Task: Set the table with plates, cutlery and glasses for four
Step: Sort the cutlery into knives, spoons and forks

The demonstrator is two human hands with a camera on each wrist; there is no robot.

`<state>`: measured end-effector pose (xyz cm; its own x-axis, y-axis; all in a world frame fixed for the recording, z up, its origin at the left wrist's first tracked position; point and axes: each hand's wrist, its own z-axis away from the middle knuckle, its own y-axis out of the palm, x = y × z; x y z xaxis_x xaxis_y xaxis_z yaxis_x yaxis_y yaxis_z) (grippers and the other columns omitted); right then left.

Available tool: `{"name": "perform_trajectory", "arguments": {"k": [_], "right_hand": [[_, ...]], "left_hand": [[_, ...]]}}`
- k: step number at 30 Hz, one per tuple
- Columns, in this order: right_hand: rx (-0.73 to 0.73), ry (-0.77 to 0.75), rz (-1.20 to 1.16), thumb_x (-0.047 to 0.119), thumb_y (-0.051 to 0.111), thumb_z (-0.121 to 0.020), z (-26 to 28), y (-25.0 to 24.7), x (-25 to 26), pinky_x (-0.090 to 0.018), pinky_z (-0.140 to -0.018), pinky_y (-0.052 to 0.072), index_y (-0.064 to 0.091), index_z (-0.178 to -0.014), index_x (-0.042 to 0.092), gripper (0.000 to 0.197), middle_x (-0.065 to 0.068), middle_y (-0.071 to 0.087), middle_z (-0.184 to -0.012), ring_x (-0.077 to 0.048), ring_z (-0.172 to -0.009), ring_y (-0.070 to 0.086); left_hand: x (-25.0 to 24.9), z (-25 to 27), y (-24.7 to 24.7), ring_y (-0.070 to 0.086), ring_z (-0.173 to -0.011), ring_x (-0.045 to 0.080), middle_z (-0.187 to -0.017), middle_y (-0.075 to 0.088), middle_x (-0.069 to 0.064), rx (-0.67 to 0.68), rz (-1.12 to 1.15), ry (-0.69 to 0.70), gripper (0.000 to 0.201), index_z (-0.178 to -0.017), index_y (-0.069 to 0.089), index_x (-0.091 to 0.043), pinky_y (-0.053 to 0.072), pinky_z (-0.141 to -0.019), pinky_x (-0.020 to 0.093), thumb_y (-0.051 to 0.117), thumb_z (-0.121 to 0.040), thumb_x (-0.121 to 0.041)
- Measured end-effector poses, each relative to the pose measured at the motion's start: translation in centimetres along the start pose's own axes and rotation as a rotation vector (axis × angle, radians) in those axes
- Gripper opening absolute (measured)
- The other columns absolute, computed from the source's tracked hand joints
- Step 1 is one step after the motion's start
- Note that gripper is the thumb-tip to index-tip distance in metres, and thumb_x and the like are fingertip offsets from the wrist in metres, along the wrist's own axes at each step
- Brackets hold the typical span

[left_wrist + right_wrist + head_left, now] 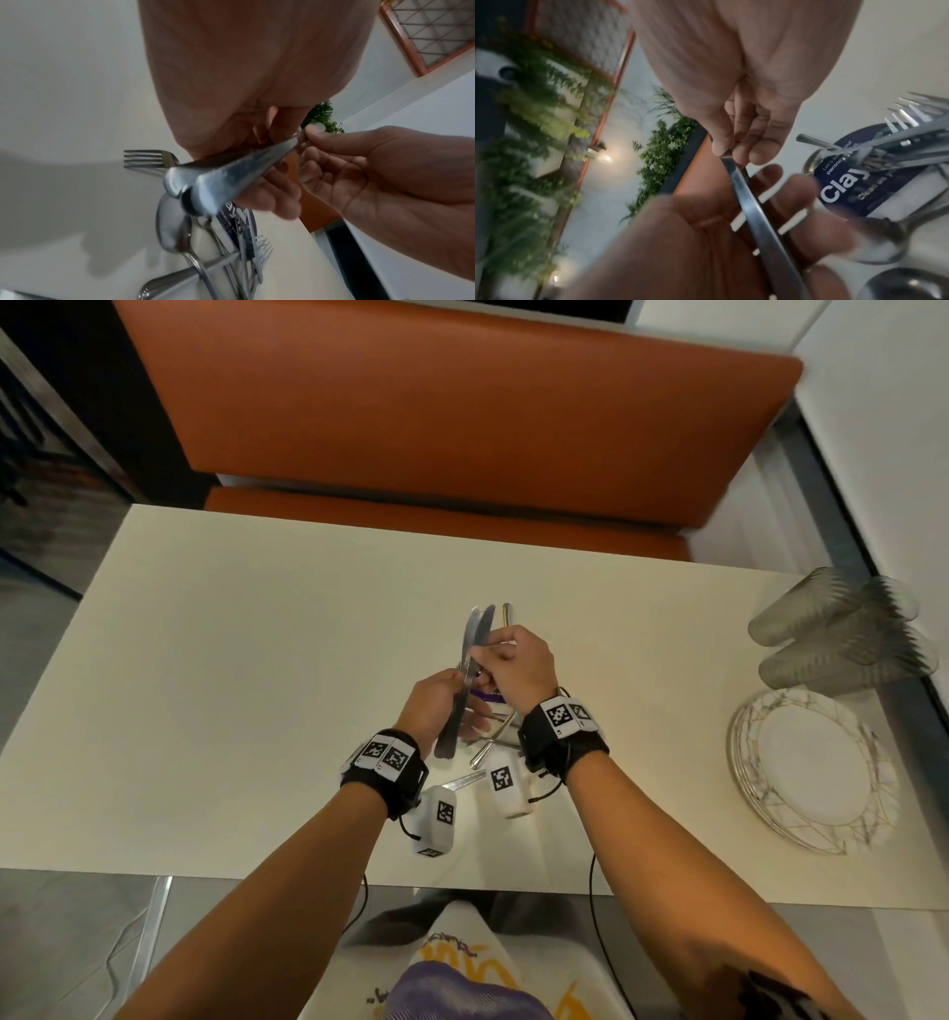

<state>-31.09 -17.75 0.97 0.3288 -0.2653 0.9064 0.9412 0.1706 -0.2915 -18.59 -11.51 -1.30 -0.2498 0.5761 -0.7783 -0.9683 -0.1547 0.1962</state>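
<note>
Two table knives (470, 660) stand together over the middle of the cream table (231, 660), blades pointing away from me. My left hand (462, 698) holds them low down by the handles (218, 178), fingers under and thumb on top. With thumb and fingertips, my right hand (482, 654) pinches one blade near its tip (727, 160). Under both hands lies a heap of forks (911, 121) and spoons (880, 243) on a white thing with a dark blue label (854, 186). A stack of white marbled plates (811, 773) and several clear glasses (842, 629) sit at the table's right edge.
An orange padded bench (436, 428) runs along the table's far side. A wall and a metal rail close off the right side beyond the glasses. Bare tabletop spreads to the left and far side of my hands. My knees are below the near edge.
</note>
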Motion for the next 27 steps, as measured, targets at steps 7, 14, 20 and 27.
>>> {"name": "perform_trajectory", "arguments": {"k": [7, 14, 20, 27], "right_hand": [[-0.058, -0.095, 0.232, 0.028, 0.085, -0.078, -0.6, -0.2, -0.3, -0.027, -0.071, 0.058, 0.071, -0.085, 0.014, 0.021, 0.008, 0.069, -0.076, -0.012, -0.074, 0.068], [-0.059, -0.131, 0.192, 0.028, 0.070, -0.093, -0.9, -1.3, 0.7, -0.035, -0.074, 0.063, 0.066, -0.113, 0.024, 0.021, 0.001, 0.076, -0.087, -0.014, -0.068, 0.073], [-0.003, -0.292, 0.228, 0.010, 0.063, -0.096, -1.3, -1.8, 1.1, -0.034, -0.062, 0.062, 0.071, -0.116, 0.016, 0.022, -0.003, 0.076, -0.079, -0.016, -0.055, 0.071], [-0.033, -0.217, 0.218, 0.011, 0.067, -0.093, -1.2, -2.1, 0.5, -0.034, -0.063, 0.063, 0.070, -0.104, 0.010, 0.011, -0.004, 0.075, -0.078, -0.016, -0.055, 0.072]], "left_hand": [[-0.3, 0.1, -0.6, 0.034, -0.043, 0.016, -0.061, 0.050, 0.004, 0.009, 0.141, -0.092, 0.026, -0.098, 0.064, -0.008, 0.033, -0.041, 0.023, 0.047, -0.101, -0.027], [-0.6, 0.1, -1.2, 0.031, -0.049, 0.015, -0.063, 0.049, 0.002, 0.034, 0.138, -0.142, 0.024, -0.099, 0.067, -0.008, 0.026, -0.045, 0.025, 0.051, -0.096, -0.025], [-0.4, 0.0, -1.2, 0.029, -0.050, 0.016, -0.063, 0.048, 0.001, 0.069, 0.076, -0.143, 0.027, -0.101, 0.072, -0.008, 0.023, -0.048, 0.027, 0.052, -0.092, -0.024], [0.8, 0.4, 0.4, 0.035, -0.044, 0.017, -0.060, 0.043, 0.002, 0.041, -0.134, 0.020, 0.028, -0.083, 0.057, -0.009, 0.032, -0.050, 0.032, 0.037, -0.099, -0.019]]}}
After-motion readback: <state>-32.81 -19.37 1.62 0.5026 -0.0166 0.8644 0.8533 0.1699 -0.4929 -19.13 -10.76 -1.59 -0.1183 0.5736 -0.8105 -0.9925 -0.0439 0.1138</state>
